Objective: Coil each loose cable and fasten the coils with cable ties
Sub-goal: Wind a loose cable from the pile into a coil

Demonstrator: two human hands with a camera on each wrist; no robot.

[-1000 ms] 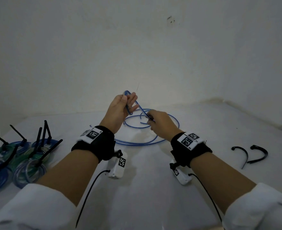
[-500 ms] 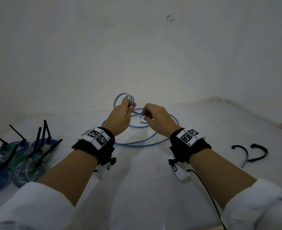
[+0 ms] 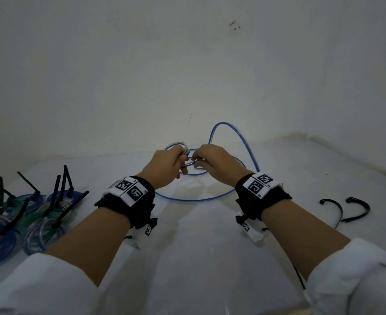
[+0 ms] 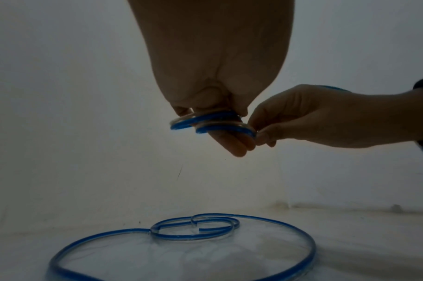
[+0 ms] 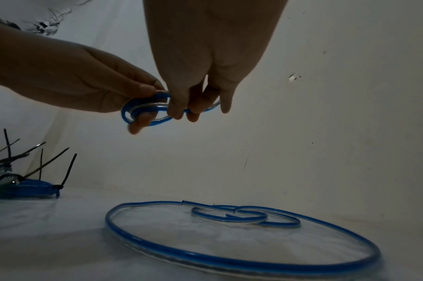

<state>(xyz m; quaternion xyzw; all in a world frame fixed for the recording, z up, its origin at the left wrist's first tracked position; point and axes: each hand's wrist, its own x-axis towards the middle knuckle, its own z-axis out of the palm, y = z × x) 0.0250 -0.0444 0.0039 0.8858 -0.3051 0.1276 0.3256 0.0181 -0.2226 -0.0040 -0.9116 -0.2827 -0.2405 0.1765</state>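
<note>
The blue cable (image 3: 230,133) is being wound into a small coil (image 4: 212,121) held in the air above the white table (image 3: 199,258), at the middle of the head view. The left hand (image 3: 167,165) is gripping this coil, its turns sitting round the fingers (image 4: 236,144) with the thumb pressing from above, as the left wrist view shows. The right hand (image 3: 214,162), at 3 o'clock from the left one and touching the same coil, is pinching a strand of the cable between thumb and curled fingertips (image 5: 179,114). From the right hand the cable is arching up toward 12 o'clock in a tall loop against the wall (image 3: 187,64), then dropping at 2 o'clock to the table, where the rest is lying in one wide loose ring with two small curls inside it (image 5: 244,216). That ring is lying directly under both hands, well apart from them in height. Out at 9 o'clock on the table, finished coils (image 3: 44,233) of blue and green cable are sitting in a cluster, each bound with a black cable tie whose tail (image 3: 56,192) is sticking upward. Out at 3 o'clock, two loose black cable ties (image 3: 355,212) are lying curved, just beside each other. Both wrists are wearing black bands (image 3: 133,201) with printed square markers, and white sleeves (image 3: 358,280) are covering the forearms nearest the camera.
</note>
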